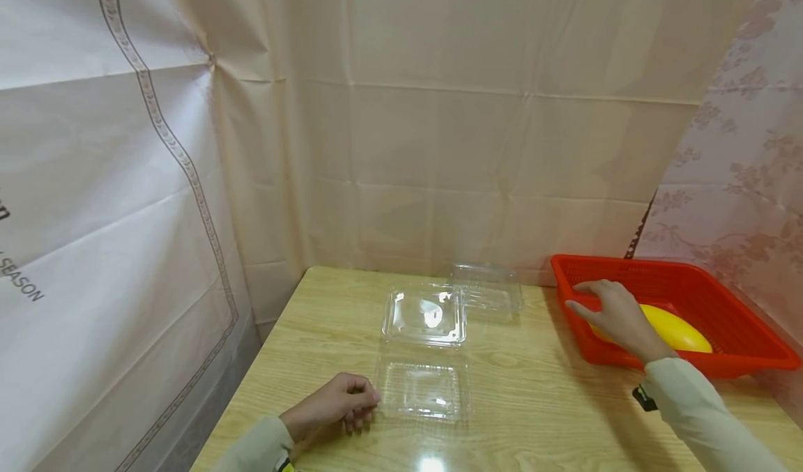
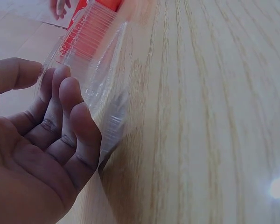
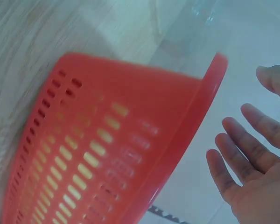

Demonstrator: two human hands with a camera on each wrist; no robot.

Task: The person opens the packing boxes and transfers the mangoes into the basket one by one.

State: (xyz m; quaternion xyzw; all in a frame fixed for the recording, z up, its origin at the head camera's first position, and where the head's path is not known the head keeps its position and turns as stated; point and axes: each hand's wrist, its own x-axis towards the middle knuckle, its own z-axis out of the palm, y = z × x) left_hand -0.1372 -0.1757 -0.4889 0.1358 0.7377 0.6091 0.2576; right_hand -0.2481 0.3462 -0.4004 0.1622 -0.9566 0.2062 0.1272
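A clear plastic clamshell container (image 1: 424, 392) lies unfolded on the table, its two halves one behind the other. My left hand (image 1: 339, 404) is at the near half's left edge; in the left wrist view its thumb and index finger pinch the plastic rim (image 2: 43, 70). Over the left side of a red slotted basket (image 1: 730, 287), my right hand (image 1: 617, 318) hovers with fingers spread and nothing held. A smooth yellow oval thing (image 1: 677, 329) lies in the basket, partly hidden by that hand. The right wrist view has the hand (image 3: 256, 163) beside the basket rim, apart from it.
Behind the unfolded container, another clear plastic container (image 1: 495, 294) stands near the table's back edge. The wood-grain table (image 1: 527, 402) meets a beige cloth (image 1: 426, 137) at the back. Printed sheets hang at left and right, the right one close to the basket.
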